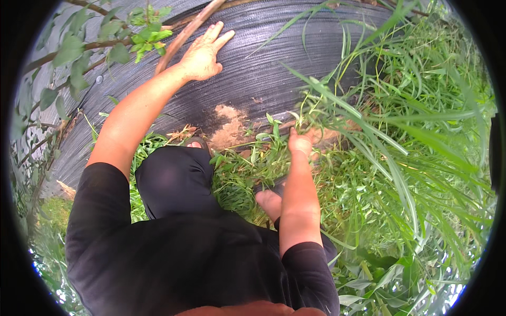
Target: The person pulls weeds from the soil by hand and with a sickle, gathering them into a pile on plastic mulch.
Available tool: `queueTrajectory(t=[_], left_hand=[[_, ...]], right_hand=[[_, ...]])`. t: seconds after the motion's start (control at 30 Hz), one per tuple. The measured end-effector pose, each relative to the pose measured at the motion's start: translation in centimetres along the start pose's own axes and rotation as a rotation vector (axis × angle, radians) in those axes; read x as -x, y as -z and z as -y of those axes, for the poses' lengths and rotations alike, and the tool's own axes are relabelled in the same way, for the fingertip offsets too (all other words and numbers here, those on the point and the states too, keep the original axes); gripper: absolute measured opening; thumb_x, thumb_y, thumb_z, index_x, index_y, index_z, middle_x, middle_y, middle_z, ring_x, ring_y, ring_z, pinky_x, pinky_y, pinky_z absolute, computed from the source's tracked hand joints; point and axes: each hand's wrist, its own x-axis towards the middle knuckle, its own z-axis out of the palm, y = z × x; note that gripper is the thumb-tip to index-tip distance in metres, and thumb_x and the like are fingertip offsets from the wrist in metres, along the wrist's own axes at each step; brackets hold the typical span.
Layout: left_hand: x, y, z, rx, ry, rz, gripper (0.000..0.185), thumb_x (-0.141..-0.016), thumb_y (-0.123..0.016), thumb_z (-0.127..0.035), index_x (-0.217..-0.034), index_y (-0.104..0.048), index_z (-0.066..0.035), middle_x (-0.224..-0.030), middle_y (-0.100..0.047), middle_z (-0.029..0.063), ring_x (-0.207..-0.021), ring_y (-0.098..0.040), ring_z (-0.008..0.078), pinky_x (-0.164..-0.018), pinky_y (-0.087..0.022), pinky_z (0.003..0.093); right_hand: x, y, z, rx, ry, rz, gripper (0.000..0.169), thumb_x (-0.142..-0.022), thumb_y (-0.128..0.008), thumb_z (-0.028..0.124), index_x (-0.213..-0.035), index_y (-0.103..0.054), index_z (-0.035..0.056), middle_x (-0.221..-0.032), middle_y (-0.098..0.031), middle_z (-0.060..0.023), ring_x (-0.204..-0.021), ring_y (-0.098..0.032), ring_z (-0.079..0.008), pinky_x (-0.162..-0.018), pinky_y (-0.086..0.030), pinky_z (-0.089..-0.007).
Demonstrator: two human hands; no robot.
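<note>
My left hand (203, 53) lies with its fingers spread on black woven ground cover (253, 75), beside a brown woody branch (185, 33). Near the lower edge of that cover, my right hand (300, 141) is closed around the lower stems of a leafy green weed (310, 108); its fingertips are partly hidden by the leaves. Bare soil (229, 126) shows between the two hands, on the cover's edge. Low green weeds (245, 170) grow below my right hand.
Leafy branches (69, 51) reach in from the left. Tall grass blades (379, 138) arch across the right side. A sandalled foot (270, 201) stands in the weeds beside my right forearm, and another sandal (199, 143) shows by my knee.
</note>
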Motion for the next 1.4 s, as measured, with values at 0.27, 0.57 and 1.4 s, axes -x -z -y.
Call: queueTrajectory(t=[0.27, 0.57, 1.4], left_hand=[[0.2, -2.8, 1.2, -0.108, -0.029, -0.099, 0.092, -0.073, -0.07, -0.021, -0.154, -0.024, -0.021, -0.161, -0.009, 0.0191, -0.149, -0.01, 0.0329, -0.119, -0.017, 0.0472], [0.0, -0.5, 1.8, 0.013, -0.067, -0.066, 0.088, -0.073, -0.069, -0.014, -0.152, -0.031, -0.023, -0.16, -0.015, 0.0198, -0.148, -0.016, 0.0339, -0.119, -0.024, 0.0421], [-1.6, -1.0, -0.1, -0.009, -0.086, -0.001, 0.094, -0.071, -0.063, -0.001, -0.154, -0.026, -0.023, -0.161, -0.008, 0.0202, -0.149, -0.011, 0.0351, -0.121, -0.019, 0.0421]], right_hand=[[16.3, -3.2, 6.1, 0.523, 0.897, 0.873, 0.049, -0.085, -0.057, 0.017, -0.134, -0.055, 0.0197, -0.126, -0.062, -0.0144, -0.114, -0.061, -0.0295, -0.094, -0.051, -0.0428], [6.1, 7.1, 2.7, -0.417, 0.564, 0.575, 0.06, -0.084, -0.07, 0.034, -0.136, -0.054, 0.0088, -0.125, -0.061, -0.021, -0.116, -0.058, -0.0352, -0.099, -0.046, -0.0395], [-18.8, 16.3, -19.8, 1.376, 0.265, -0.053, 0.045, -0.099, -0.035, 0.025, -0.14, -0.049, 0.0146, -0.157, -0.029, -0.0105, -0.145, -0.026, -0.0348, -0.117, -0.018, -0.0533]])
